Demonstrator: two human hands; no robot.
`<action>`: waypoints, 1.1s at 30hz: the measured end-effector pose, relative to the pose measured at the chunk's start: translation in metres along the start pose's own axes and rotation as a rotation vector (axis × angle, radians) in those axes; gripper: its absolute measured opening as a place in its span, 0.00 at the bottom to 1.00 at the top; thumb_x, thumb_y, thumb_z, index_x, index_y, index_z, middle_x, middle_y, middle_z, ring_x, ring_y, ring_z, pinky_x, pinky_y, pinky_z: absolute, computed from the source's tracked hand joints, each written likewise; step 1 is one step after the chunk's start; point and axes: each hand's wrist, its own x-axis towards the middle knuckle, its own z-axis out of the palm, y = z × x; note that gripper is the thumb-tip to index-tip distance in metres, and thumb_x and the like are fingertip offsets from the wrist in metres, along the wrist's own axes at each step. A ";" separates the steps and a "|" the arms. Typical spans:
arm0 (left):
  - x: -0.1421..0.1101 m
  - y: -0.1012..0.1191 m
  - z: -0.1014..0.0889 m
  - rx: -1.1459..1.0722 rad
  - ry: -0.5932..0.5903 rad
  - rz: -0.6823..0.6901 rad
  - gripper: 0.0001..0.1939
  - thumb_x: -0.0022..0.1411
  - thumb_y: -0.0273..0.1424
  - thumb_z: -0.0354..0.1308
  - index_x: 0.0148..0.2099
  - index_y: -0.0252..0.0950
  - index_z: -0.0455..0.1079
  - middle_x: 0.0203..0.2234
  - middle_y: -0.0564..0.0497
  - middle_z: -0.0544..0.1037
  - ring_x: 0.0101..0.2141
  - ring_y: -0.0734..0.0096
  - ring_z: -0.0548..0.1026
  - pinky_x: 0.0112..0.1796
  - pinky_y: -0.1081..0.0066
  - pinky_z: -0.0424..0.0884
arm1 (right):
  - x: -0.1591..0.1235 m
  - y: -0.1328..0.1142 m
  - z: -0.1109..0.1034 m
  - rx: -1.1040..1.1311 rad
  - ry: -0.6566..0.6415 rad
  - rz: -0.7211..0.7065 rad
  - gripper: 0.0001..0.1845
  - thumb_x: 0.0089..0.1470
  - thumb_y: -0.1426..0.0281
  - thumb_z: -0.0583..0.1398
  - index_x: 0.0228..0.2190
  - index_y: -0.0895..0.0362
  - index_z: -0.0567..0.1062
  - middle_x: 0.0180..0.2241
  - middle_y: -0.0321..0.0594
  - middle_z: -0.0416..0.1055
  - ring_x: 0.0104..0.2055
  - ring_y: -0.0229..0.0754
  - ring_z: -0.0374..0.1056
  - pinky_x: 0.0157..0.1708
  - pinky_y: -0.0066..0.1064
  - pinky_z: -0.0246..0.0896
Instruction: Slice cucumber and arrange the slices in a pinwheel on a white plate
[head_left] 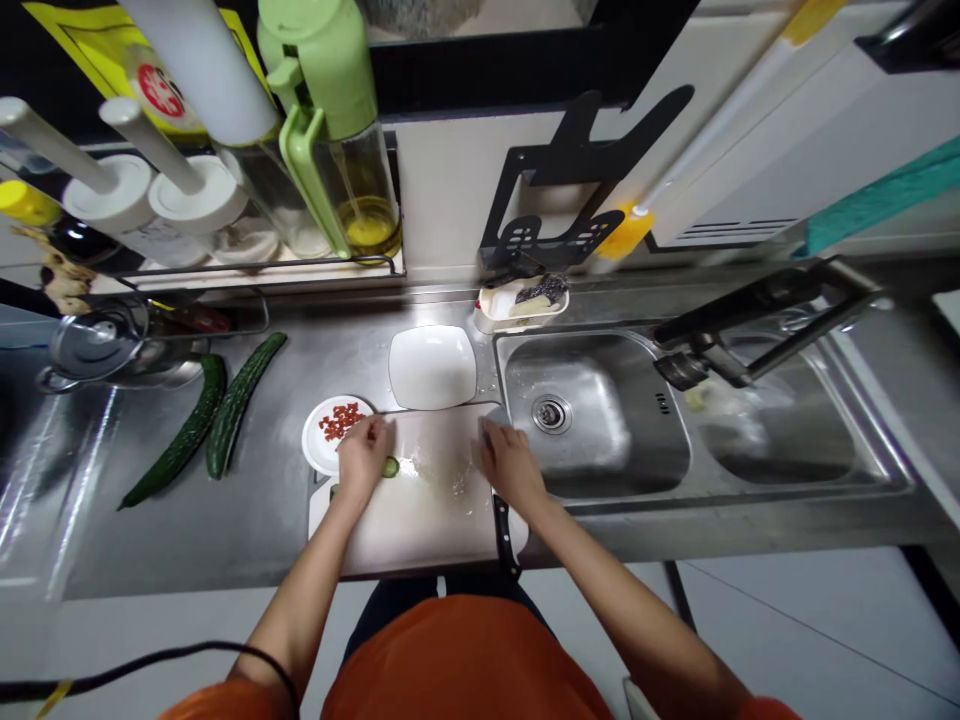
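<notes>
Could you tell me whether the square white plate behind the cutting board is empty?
Empty: the square white plate shows only bare white surface.

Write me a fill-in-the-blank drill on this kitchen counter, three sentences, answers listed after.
1. The left hand rests beside a green piece of ____ on the cutting board.
2. The small round plate holds chopped bits coloured ____.
3. The number of whole cucumbers lying left of the board is ____.

Missing words: cucumber; red; two

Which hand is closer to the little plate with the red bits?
Left. The left hand overlaps the edge of the little plate; the right hand rests across the cutting board, near the sink.
</notes>
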 end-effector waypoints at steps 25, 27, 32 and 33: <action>0.079 0.036 0.030 0.134 -0.108 -0.073 0.14 0.55 0.31 0.56 0.44 0.32 0.70 0.35 0.45 0.77 0.35 0.67 0.72 0.37 0.71 0.63 | 0.134 0.007 0.008 0.241 -0.032 0.253 0.18 0.54 0.73 0.49 0.43 0.62 0.72 0.35 0.43 0.74 0.37 0.42 0.66 0.42 0.31 0.54; 0.075 0.038 0.023 0.090 -0.107 -0.059 0.14 0.55 0.31 0.57 0.44 0.33 0.70 0.33 0.47 0.77 0.33 0.68 0.72 0.36 0.71 0.64 | 0.129 0.008 0.005 0.270 -0.034 0.242 0.18 0.53 0.72 0.50 0.42 0.61 0.73 0.31 0.40 0.73 0.34 0.41 0.66 0.39 0.29 0.55; 0.043 0.038 0.007 0.050 -0.070 -0.018 0.15 0.54 0.31 0.57 0.45 0.34 0.70 0.30 0.49 0.75 0.32 0.67 0.71 0.35 0.70 0.64 | 0.089 0.007 -0.006 0.353 -0.002 0.184 0.19 0.52 0.71 0.50 0.43 0.60 0.72 0.25 0.35 0.69 0.28 0.38 0.63 0.33 0.27 0.54; 0.033 0.037 0.006 0.034 -0.079 -0.012 0.15 0.54 0.31 0.57 0.45 0.34 0.70 0.30 0.49 0.75 0.32 0.67 0.71 0.35 0.70 0.64 | 0.078 0.006 -0.008 0.369 0.011 0.173 0.19 0.51 0.71 0.50 0.43 0.61 0.72 0.24 0.35 0.68 0.27 0.38 0.62 0.33 0.27 0.54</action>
